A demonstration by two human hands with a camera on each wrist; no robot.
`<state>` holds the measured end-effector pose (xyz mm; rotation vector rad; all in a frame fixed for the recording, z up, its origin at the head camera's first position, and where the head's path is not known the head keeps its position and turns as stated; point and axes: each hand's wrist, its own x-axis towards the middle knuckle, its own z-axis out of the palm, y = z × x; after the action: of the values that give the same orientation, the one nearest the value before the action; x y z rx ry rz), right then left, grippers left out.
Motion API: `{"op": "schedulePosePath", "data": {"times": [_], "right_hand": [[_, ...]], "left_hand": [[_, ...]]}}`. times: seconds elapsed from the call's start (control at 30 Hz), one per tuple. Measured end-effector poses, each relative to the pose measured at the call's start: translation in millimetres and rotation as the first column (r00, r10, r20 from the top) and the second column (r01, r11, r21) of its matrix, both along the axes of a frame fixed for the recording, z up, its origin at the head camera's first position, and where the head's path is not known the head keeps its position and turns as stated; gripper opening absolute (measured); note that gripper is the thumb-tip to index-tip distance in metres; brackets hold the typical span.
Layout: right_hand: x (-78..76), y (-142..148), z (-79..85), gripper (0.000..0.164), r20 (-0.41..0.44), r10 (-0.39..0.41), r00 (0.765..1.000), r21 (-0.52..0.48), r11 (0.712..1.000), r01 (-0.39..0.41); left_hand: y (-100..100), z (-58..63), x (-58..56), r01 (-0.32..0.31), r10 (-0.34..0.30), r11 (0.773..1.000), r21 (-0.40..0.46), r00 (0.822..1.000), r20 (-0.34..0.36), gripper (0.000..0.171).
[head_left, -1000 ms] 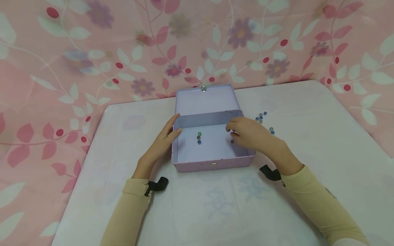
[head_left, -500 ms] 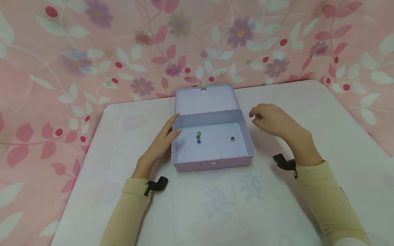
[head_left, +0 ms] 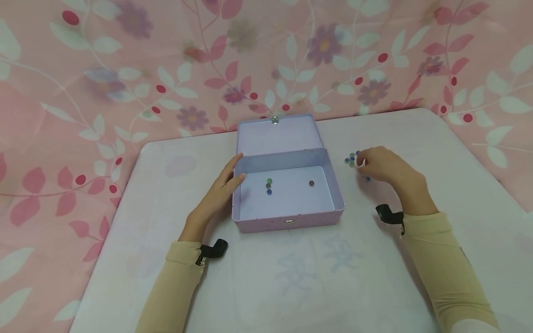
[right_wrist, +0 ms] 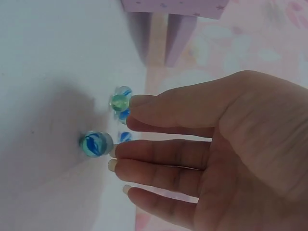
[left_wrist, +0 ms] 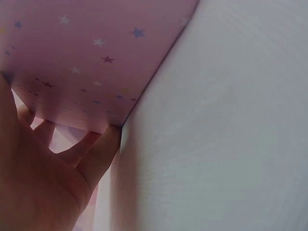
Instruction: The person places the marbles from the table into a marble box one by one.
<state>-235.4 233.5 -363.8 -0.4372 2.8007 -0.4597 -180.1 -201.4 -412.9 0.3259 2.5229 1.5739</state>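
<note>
The right hand [head_left: 389, 165] had shifted outward, fingers parted and seemingly empty, within reach of glass marbles [head_left: 351, 158] at the tin box's [head_left: 266, 225] two o'clock; four marbles [head_left: 268, 186] lay inside. The left hand [head_left: 218, 189], fingers extended, touched nine o'clock.

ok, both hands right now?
Left hand: open, resting against the box.
Right hand: open, close to the loose marbles, nothing visibly held.

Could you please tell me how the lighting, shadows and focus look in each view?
Head view: dim, fairly even light, without harsh glare on the purple box; left wrist view: the box's starry side looks dim; right wrist view: a soft shadow on the white tabletop beside the blue-swirled marble, with the pink backdrop blurred.
</note>
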Motion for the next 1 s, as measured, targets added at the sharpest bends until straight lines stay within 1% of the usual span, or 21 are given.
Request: {"op": "schedulePosePath", "data": {"times": [0.1,0.2,0.23,0.3,0.37,0.47,0.6,0.73,1.0], "right_hand": [[-1.9,0,-5.6,0.026,0.008,0.004,1.0,0.001,1.0,-0.004],[-5.7,0,-12.6,0.024,-0.03,0.03,0.999,0.005,1.0,-0.03],[-7.1,0,-14.7,0.023,-0.046,0.042,0.998,0.004,0.999,-0.042],[-8.2,0,-17.4,0.022,-0.065,0.052,0.997,0.003,0.999,-0.052],[-9.0,-1,-18.2,0.021,-0.069,0.051,0.996,0.006,0.999,-0.051],[-8.8,0,-17.2,0.02,-0.057,0.038,0.998,0.023,0.999,-0.037],[-6.4,2,-13.3,0.017,-0.021,0.013,1.0,0.058,0.998,-0.012],[-4.3,2,-12.0,0.014,0.001,0.003,1.0,0.072,0.997,-0.003],[-4.8,0,-14.1,0.015,-0.003,-0.018,1.0,0.066,0.998,0.018]], "left_hand": [[0,0.0,-0.5,0.003,-0.003,1.0,-0.004,1.0,-0.005,0.058],[1,3.3,-0.1,0.003,-0.003,1.0,-0.005,1.0,0.008,0.059],[2,5.7,0.5,0.003,-0.003,1.0,0.0,1.0,0.016,0.06],[5,14.2,3.8,0.008,-0.008,1.0,0.002,0.999,0.035,0.062],[7,22.5,7.3,0.01,-0.011,1.0,0.009,0.999,0.051,0.063],[9,31.7,12.2,0.019,-0.019,1.0,0.011,0.999,0.05,0.064],[9,33.6,14.2,0.019,-0.019,1.0,0.011,0.999,0.046,0.063],[9,32.6,14.2,0.018,-0.019,1.0,0.023,0.999,0.051,0.063],[9,32.2,13.8,0.02,-0.021,0.999,0.026,0.999,0.041,0.063]]}}
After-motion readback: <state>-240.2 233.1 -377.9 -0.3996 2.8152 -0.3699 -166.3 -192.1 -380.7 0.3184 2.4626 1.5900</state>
